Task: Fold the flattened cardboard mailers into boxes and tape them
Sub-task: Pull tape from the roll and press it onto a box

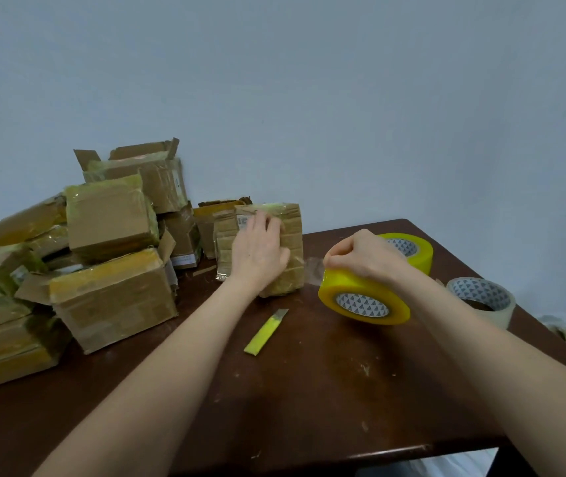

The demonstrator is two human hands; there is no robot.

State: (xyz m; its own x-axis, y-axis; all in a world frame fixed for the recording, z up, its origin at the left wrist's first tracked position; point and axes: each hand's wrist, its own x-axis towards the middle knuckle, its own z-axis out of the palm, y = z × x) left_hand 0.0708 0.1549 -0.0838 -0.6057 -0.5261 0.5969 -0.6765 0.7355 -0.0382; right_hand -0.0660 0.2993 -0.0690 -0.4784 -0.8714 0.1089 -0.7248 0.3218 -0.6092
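Note:
A small taped cardboard box (290, 235) stands upright in the middle of the brown table (309, 390). My left hand (257, 249) lies flat against its front face, fingers spread. My right hand (360, 256) grips a yellow tape roll (364, 301) from above, just right of the box. A clear strip of tape (312, 268) stretches from the roll to the box's right side.
A yellow utility knife (266, 332) lies in front of the box. A second yellow tape roll (412, 251) and a clear roll (481, 299) sit at the right. A pile of taped cardboard boxes (109, 270) fills the left side against the wall. The table's front edge (388, 451) is near.

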